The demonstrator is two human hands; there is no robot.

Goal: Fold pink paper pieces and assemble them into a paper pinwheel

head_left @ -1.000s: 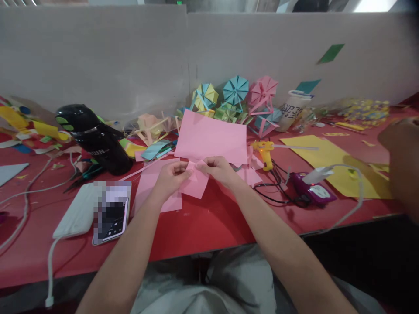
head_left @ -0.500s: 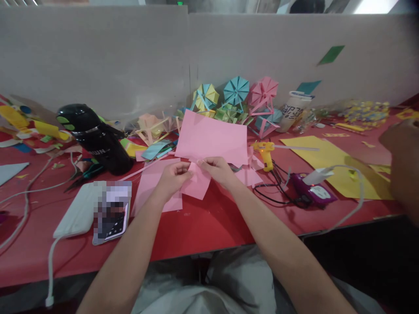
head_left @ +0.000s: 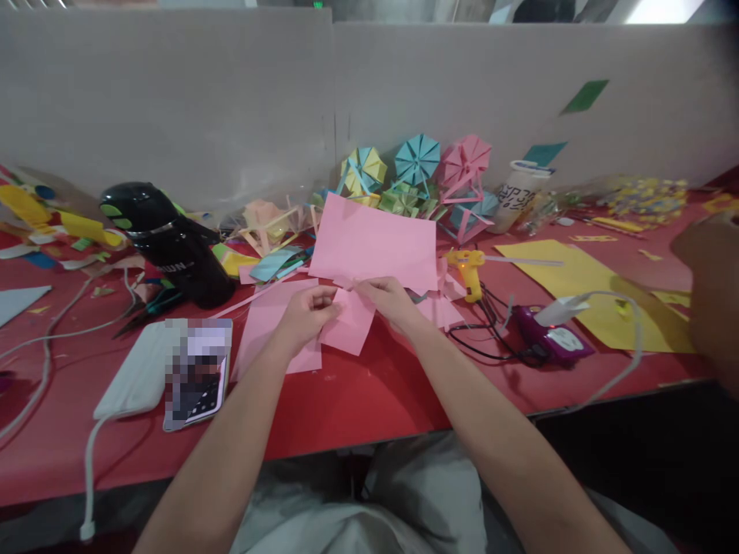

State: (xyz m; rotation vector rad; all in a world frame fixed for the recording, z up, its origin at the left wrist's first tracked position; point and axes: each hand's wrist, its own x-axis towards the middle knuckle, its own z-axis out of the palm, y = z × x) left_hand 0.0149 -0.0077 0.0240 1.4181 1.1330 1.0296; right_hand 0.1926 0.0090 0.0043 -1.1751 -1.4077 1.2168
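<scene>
A small pink paper piece (head_left: pixel 349 327) is held between my two hands above the red table. My left hand (head_left: pixel 309 312) pinches its left edge with thumb and fingers. At its upper right edge, my right hand (head_left: pixel 386 300) has its fingertips closed on the same piece. Behind them lies a large pink sheet (head_left: pixel 375 242), partly over other paper. Another pink sheet (head_left: pixel 254 331) rests flat under and left of my left hand.
A black bottle (head_left: pixel 173 254), a white power bank (head_left: pixel 135 369) and a phone (head_left: pixel 199 377) are at left. Rightward are a yellow glue gun (head_left: pixel 470 273), a purple power socket (head_left: pixel 548 338) and a yellow sheet (head_left: pixel 589 300). Folded paper umbrellas (head_left: pixel 417 161) stand behind.
The small pink piece has shifted and turned slightly to the right. My right hand's fingers have moved a little along its top; my left hand is nearly unmoved.
</scene>
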